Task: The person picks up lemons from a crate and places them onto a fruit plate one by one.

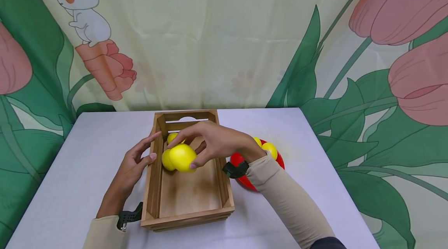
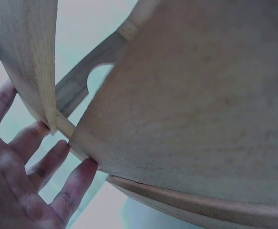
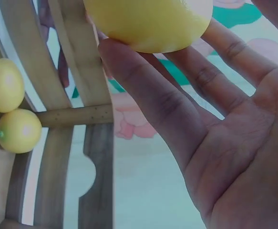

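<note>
Over a slatted wooden crate, my right hand holds a yellow lemon between thumb and fingers. The right wrist view shows this lemon at the fingertips of the hand, with two others lower down in the crate. Those are a nearer lemon and a farther lemon, by the crate's left wall. My left hand is at the outside of that wall; in the left wrist view the fingertips of the hand touch its slats, fingers spread and loosely extended.
Right of the crate, partly hidden by my right wrist, a red plate bears more yellow lemons and a red rounded shape. A white-covered table lies under everything. Behind it hangs a printed curtain.
</note>
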`<act>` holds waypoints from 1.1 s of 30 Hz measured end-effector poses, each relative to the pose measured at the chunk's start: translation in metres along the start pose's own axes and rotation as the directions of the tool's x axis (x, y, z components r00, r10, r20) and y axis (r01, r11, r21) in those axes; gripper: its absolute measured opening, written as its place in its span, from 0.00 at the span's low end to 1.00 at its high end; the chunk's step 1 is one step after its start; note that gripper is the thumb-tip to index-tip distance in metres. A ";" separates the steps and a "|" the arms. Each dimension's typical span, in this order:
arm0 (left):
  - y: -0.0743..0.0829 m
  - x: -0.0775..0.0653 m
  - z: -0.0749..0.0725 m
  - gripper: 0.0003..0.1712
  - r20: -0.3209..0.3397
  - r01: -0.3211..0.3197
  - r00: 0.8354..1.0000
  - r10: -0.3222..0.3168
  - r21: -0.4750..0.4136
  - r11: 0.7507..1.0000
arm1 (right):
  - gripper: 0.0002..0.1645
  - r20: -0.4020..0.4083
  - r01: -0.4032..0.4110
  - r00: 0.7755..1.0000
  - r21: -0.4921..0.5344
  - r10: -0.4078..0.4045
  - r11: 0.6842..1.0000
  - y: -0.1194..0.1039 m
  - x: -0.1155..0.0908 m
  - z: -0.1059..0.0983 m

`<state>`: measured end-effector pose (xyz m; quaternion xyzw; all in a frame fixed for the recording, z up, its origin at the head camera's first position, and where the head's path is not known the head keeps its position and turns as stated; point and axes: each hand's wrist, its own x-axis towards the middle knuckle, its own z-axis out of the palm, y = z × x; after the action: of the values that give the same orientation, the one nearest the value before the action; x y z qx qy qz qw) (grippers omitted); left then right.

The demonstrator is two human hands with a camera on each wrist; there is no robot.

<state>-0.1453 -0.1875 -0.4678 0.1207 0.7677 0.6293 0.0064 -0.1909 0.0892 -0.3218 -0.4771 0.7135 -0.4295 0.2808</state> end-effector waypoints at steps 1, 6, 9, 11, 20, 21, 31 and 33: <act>0.000 0.000 0.000 0.31 -0.001 0.001 1.000 -0.001 0.000 1.000 | 0.34 -0.006 0.001 1.000 0.000 -0.001 1.000 -0.001 -0.002 -0.001; 0.002 -0.001 0.001 0.31 -0.004 0.002 1.000 -0.002 0.006 1.000 | 0.35 -0.027 0.002 1.000 0.044 -0.001 0.999 -0.003 -0.013 -0.004; 0.003 -0.001 0.002 0.31 -0.005 0.003 1.000 -0.003 0.009 1.000 | 0.35 -0.048 0.006 0.999 0.065 -0.002 0.998 -0.004 -0.020 -0.006; 0.003 -0.001 0.003 0.31 -0.008 0.006 1.000 -0.006 0.009 1.000 | 0.34 -0.067 0.008 0.998 0.058 -0.005 0.998 -0.004 -0.025 -0.008; 0.001 -0.001 0.001 0.31 -0.011 0.007 1.000 -0.007 0.011 1.000 | 0.33 -0.146 -0.016 0.989 0.000 0.016 1.000 -0.001 -0.048 -0.020; 0.001 -0.001 0.001 0.31 -0.012 0.008 1.000 -0.008 0.011 1.000 | 0.33 -0.154 -0.026 0.988 -0.004 0.025 1.000 0.000 -0.051 -0.021; 0.001 -0.001 0.000 0.31 -0.005 0.018 1.000 -0.018 0.005 1.000 | 0.32 -0.226 -0.080 0.971 0.009 0.080 0.997 0.007 -0.076 -0.025; 0.001 -0.001 -0.001 0.31 -0.005 0.014 1.000 -0.014 0.005 1.000 | 0.32 -0.242 -0.085 0.967 0.012 0.085 0.996 0.010 -0.080 -0.025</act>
<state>-0.1445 -0.1880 -0.4664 0.1137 0.7702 0.6276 0.0086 -0.1842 0.1734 -0.3191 -0.3898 0.7619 -0.4726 0.2102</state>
